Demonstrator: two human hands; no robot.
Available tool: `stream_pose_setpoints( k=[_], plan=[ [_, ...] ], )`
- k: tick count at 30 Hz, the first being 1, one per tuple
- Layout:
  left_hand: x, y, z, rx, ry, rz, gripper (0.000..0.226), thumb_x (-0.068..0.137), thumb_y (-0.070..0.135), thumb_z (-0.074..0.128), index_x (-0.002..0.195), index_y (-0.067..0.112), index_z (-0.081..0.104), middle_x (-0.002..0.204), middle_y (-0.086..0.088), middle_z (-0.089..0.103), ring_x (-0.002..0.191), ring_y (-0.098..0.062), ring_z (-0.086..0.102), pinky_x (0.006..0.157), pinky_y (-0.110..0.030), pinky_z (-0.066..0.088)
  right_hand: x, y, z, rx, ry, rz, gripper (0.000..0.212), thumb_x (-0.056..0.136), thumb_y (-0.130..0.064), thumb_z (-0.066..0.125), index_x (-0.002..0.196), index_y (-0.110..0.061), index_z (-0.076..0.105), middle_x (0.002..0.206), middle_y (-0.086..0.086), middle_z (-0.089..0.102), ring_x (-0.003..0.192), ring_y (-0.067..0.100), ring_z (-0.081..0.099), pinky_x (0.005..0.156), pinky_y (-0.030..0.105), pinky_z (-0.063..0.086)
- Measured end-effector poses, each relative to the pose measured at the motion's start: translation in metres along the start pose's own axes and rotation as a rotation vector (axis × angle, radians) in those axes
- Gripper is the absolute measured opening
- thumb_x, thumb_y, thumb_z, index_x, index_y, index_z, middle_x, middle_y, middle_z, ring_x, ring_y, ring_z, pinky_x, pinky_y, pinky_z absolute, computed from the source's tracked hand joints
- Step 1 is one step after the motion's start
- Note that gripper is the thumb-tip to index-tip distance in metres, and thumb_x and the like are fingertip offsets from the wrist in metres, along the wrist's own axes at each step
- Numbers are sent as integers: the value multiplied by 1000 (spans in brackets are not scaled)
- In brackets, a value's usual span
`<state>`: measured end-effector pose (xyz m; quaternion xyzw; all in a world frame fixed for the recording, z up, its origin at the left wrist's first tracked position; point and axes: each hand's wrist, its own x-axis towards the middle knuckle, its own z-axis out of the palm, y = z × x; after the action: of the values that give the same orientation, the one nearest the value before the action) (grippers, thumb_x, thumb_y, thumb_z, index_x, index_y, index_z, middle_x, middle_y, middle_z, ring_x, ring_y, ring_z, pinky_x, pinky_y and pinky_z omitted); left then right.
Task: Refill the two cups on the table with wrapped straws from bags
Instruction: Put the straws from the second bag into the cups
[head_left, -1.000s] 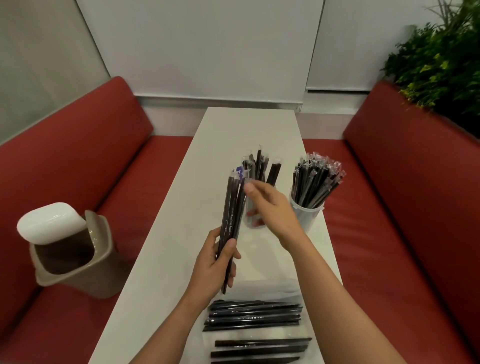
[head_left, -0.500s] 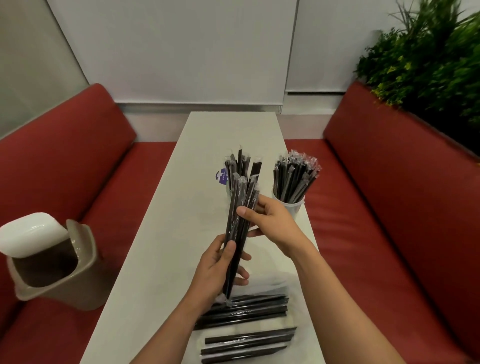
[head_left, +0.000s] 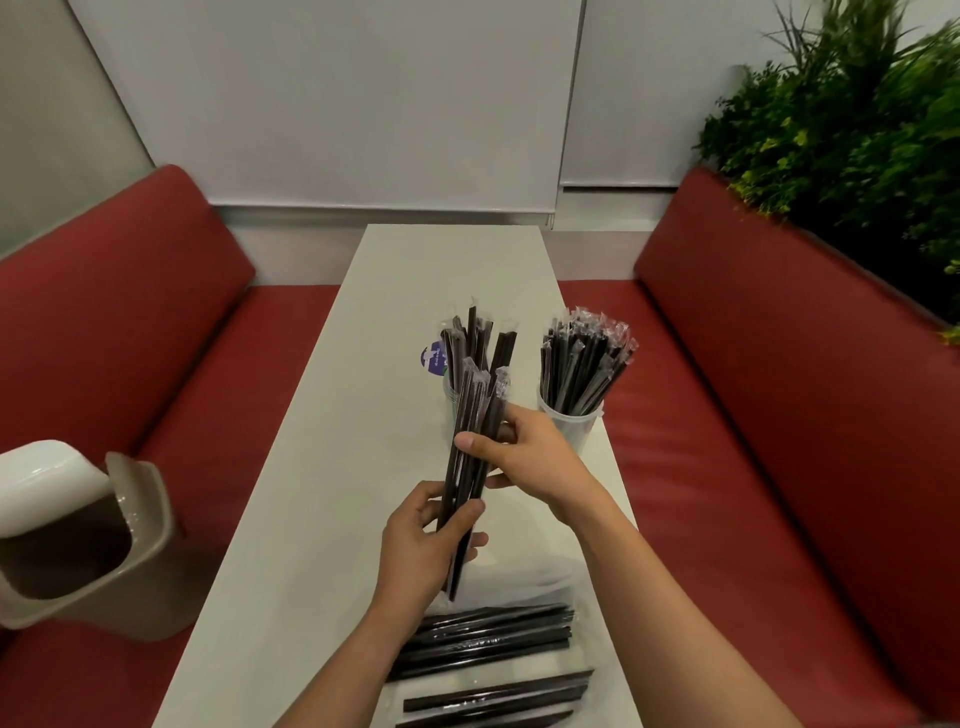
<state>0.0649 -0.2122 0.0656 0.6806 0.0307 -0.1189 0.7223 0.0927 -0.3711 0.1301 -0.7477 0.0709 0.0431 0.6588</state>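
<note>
- A bundle of wrapped straws (head_left: 470, 447) stands almost upright above the middle of the counter (head_left: 311, 493); the left hand (head_left: 418, 545) has its fingers (head_left: 460, 517) clenched round the lower end; the right hand (head_left: 535, 460) pinches it higher up.
- Behind it, the left cup (head_left: 450, 388) holds a few straws; the right cup (head_left: 574, 426), at the counter's right edge, is packed full.
- Bags of straws (head_left: 488, 636) lie flat at the near edge.

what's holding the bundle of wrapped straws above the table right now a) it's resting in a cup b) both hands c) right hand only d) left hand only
b: the left hand grips the straw bundle near its lower end, and the right hand holds it higher up, thumb across the front.
</note>
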Motion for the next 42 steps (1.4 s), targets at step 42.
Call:
stream_pose_setpoints(
  k=[42],
  plan=[
    [36, -2, -35, 35, -91, 131, 33, 104, 37, 45, 136, 35, 53, 91, -12, 64, 63, -18, 56, 49, -31, 48, 114, 14, -5, -504, 415, 26, 39, 87, -38, 83, 116, -15, 71, 88, -8, 68, 94, 20, 70, 81, 37, 57]
  ],
)
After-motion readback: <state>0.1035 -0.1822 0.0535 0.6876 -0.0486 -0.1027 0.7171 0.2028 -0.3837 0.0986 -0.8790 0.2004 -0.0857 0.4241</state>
